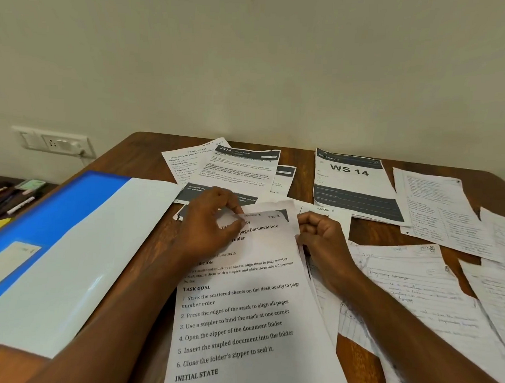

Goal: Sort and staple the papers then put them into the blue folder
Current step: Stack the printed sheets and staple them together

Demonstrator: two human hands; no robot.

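Now we pinch the printed sheet [250, 300] near the desk's [149, 159] front edge: left hand [213, 221] at its top, right hand [318, 236] seemingly gripping its right edge.

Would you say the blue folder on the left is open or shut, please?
Open: the blue plastic folder lies spread flat, its white inner sheet exposed.

Single head view, looking forward and down, close over the brown wooden table [149, 159]; plain cream wall [250, 62] fills upper half.
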